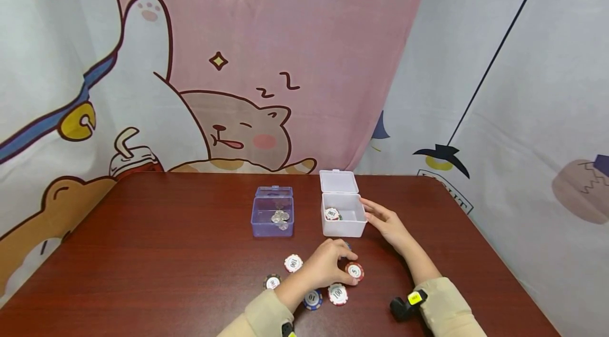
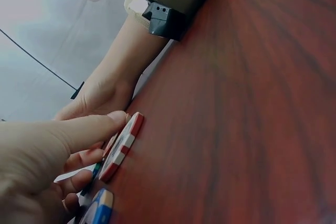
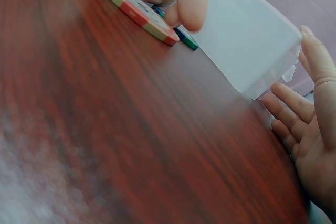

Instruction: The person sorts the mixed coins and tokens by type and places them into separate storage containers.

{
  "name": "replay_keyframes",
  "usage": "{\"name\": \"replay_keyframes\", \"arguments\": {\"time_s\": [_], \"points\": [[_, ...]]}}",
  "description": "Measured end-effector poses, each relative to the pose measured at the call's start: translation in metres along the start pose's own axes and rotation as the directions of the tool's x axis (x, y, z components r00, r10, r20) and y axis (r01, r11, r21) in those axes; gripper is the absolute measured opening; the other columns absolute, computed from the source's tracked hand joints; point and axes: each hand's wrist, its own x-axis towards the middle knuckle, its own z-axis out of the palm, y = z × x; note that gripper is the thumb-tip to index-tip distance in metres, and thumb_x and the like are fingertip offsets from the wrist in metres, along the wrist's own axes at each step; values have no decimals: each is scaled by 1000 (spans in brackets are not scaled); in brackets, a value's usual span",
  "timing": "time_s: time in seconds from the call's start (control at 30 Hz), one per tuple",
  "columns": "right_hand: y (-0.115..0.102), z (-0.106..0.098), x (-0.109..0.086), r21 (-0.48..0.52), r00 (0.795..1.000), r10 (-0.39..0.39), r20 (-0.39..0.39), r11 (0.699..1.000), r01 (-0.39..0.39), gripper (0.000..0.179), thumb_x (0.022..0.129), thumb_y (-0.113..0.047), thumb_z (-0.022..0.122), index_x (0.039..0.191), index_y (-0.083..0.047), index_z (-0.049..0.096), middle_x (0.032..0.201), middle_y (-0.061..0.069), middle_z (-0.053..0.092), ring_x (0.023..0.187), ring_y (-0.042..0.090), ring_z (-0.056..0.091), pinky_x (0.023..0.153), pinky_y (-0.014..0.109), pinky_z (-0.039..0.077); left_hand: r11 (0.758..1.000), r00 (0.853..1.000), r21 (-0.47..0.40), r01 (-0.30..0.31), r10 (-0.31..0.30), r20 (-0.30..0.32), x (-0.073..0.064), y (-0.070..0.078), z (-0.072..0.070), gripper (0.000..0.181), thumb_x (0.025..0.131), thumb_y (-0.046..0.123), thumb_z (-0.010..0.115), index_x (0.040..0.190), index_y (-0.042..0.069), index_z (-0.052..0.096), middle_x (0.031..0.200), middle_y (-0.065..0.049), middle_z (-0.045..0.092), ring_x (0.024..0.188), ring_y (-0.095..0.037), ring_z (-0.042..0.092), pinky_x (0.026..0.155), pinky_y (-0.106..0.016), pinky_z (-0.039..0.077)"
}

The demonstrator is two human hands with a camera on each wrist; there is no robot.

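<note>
My left hand (image 1: 328, 264) hovers low over a red poker chip (image 1: 354, 272) marked 5, its thumb and fingers spread to either side of the chip. That chip lies flat on the table. With fingers extended, my right hand (image 1: 389, 227) rests against the right side of an open white plastic box (image 1: 344, 228). Inside the box, a few poker chips (image 1: 332, 214) sit at the left, a white one marked 100 on top. Near my left hand lie a red-and-white chip (image 1: 338, 294) marked 100 and a blue chip (image 1: 312, 300) marked 10. A green-edged chip (image 3: 188, 39) shows behind the red one.
An open translucent blue-purple box (image 1: 272, 228) holding silvery round pieces (image 1: 280, 217) stands left of the white box. Another white chip (image 1: 293, 263) and a dark-edged chip (image 1: 273, 282) lie left of my left hand. A cartoon-printed curtain (image 1: 304, 62) hangs behind the reddish-brown table (image 1: 166, 252).
</note>
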Motion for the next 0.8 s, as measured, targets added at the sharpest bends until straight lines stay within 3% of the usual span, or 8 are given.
{"name": "replay_keyframes", "arguments": {"time_s": [0.17,0.43,0.63,0.8], "points": [[2,0,0,9,999,-46,1,999,46,42,95,-2,55,136,-5,53,127,21,57,110,14,57,84,20,46,998,1000,64,24,-24,5,-1,4,0,45,66,29,88,106,13,75,96,10,60,92,-5,48,81,-19,38],[-8,1,1,8,999,50,11,999,-50,44,96,-3,54,139,4,45,132,29,50,119,38,49,87,21,44,992,999,122,32,-37,39,0,6,1,46,68,32,86,109,15,75,97,9,57,92,-6,46,77,-23,36],[-3,0,1,-6,998,55,-8,998,-55,44,96,-7,57,138,2,48,132,27,51,115,24,54,87,22,45,990,997,135,40,-49,59,0,8,0,43,69,32,86,107,17,75,93,10,56,89,-6,44,73,-22,34],[-4,1,0,-4,998,69,-13,998,-69,44,96,-8,58,138,0,49,132,25,52,112,14,56,87,22,46,991,999,133,31,-35,34,-2,8,0,40,67,33,86,102,18,76,87,12,54,85,-4,43,71,-21,34]]}}
